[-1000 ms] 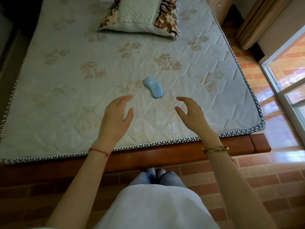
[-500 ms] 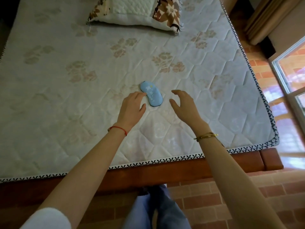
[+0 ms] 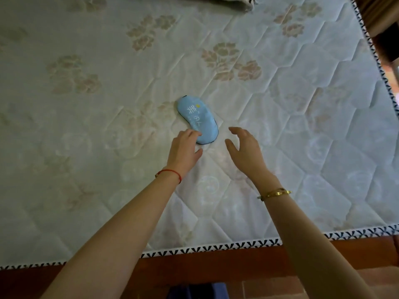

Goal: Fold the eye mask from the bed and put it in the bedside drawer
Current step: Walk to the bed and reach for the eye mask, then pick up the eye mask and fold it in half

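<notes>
Fingertips of my left hand point(image 3: 183, 148) rest on the near end of the eye mask point(image 3: 197, 119), lying mid-mattress point(image 3: 323, 147), well in from its near edge. My right hand point(image 3: 245, 151) hovers spread, empty, just beside. Pressing without pinching may only slide the mask.

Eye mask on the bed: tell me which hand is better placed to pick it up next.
Left. The left hand already has its fingertips on the near end of the eye mask, which lies flat on the mattress. The right hand hangs open beside it, apart from the mask.
</notes>
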{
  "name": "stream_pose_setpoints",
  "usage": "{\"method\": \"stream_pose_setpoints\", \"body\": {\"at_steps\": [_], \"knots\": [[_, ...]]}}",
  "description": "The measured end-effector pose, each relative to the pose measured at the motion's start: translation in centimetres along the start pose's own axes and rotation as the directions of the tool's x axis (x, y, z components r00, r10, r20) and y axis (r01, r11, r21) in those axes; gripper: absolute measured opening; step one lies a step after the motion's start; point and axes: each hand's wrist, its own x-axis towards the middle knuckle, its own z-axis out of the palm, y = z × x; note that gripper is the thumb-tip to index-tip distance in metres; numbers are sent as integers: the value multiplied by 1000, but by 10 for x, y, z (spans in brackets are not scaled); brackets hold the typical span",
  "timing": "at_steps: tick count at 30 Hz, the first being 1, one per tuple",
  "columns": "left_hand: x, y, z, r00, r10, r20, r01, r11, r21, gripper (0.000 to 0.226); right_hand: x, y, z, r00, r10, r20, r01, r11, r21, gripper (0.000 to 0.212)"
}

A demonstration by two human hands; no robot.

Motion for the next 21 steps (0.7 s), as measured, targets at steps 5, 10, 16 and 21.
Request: {"method": "stream_pose_setpoints", "body": {"at_steps": [5, 10, 16, 21], "knots": [[23, -12, 33, 1000, -16, 4, 16, 999, 30, 47, 19, 21, 23, 999, 36, -19, -34, 997, 63, 40], [39, -20, 44, 998, 28, -50, -25, 997, 73, 41, 26, 33, 38, 997, 63, -53, -53, 985, 164, 37], [52, -21, 44, 982, 72, -176, -60, 996, 72, 14, 20, 41, 50, 996, 89, -31, -82, 981, 175, 36], [31, -12, 33, 963, 12, -268, -61, 983, -172, 8, 13, 38, 51, 989, 143, -31, -134, 969, 206, 36]]}}
